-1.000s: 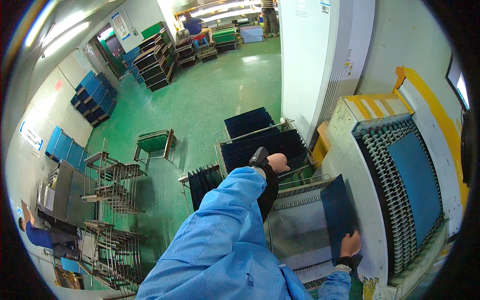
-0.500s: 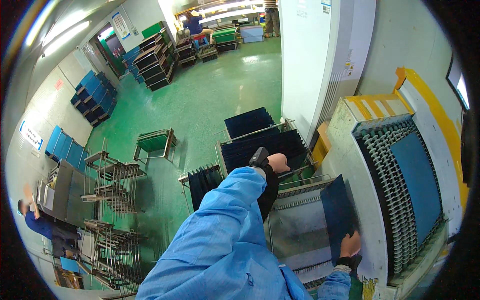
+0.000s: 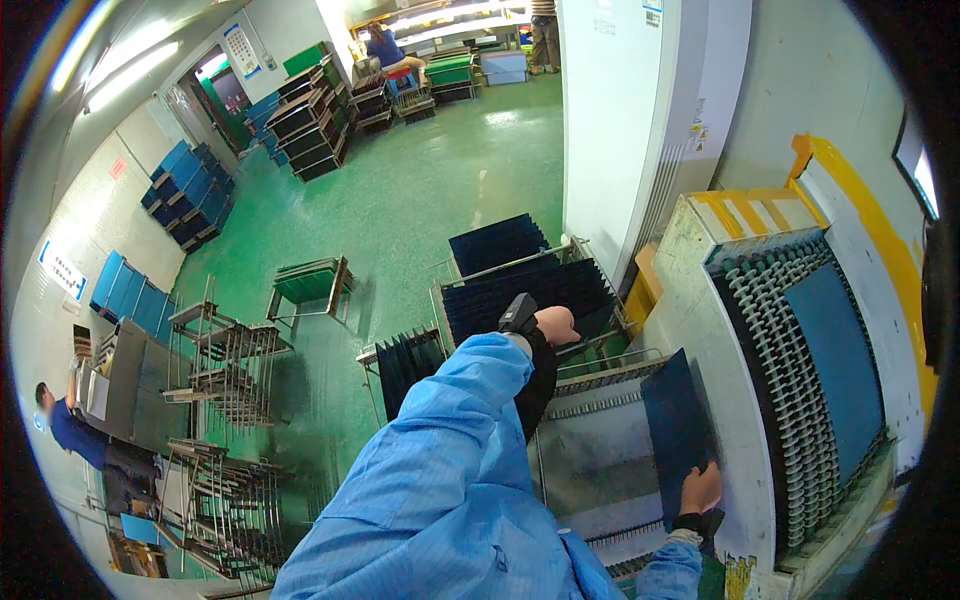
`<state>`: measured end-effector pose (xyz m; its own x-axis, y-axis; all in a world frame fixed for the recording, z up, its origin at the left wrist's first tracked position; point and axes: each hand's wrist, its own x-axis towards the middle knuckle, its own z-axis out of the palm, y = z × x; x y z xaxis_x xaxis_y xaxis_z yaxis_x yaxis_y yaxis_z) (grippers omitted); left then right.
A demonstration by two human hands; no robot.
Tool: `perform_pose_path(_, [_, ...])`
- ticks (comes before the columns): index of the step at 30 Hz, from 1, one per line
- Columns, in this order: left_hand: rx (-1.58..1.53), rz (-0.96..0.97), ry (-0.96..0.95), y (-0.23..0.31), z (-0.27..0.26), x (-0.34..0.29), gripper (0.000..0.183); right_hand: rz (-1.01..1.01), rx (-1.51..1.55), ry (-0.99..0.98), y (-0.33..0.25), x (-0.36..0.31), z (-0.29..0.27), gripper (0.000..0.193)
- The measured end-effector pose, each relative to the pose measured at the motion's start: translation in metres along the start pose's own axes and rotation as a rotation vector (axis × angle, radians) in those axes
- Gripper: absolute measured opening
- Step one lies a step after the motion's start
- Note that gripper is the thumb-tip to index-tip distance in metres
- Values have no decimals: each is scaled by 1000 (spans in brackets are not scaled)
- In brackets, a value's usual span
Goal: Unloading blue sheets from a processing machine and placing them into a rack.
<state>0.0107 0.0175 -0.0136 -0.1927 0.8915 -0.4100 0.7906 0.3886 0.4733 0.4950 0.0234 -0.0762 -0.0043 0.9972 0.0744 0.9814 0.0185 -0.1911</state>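
Observation:
A dark blue panel (image 3: 676, 425) stands on edge in a metal rack (image 3: 608, 377) at the lower right. My right hand (image 3: 702, 487) grips its near edge, with the fingertips on the panel. My left hand (image 3: 557, 325) is closed at the edge of another rack, packed with dark panels (image 3: 525, 297); its fingers curl out of sight, so I cannot see what they hold. A black watch (image 3: 519, 314) sits on the left wrist. Right of the racks, a lighter blue panel (image 3: 836, 365) lies on the rollers of a machine (image 3: 770, 330).
A smaller rack of dark panels (image 3: 402, 365) stands beside my left sleeve. Empty metal racks (image 3: 225, 365) and a rack of green boards (image 3: 308, 284) stand on the floor to the left. A co-worker (image 3: 80, 435) is at a grey machine (image 3: 140, 385); another person (image 3: 385, 48) sits at the back.
The panel on the rollers has shifted slightly to the right. At the far left, the co-worker has moved and a dark board now shows by their raised hand. Both my hands stay in place.

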Motion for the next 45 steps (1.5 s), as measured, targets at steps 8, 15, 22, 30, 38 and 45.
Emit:
perform_pose_path(8, [-4,10,-8,2,0,0,36,45,6,-64,-4,0,-7,32])
perform_pose_path(15, [22,68,33,-3,1,3,38,46,21,-57,-3,2,-5,32])
perform_pose_path(22, [-3,69,14,-2,0,1,39,64,16,-85,-5,1,-7,32])
perform_pose_path(30, [-6,58,25,-6,4,6,39,43,9,-51,-3,2,-3,30])
perform_pose_path(38, [29,27,39,1,2,3,35,6,-9,-14,5,2,6,26])
perform_pose_path(45, [34,72,24,-5,3,5,39,-9,-33,27,3,0,4,23])
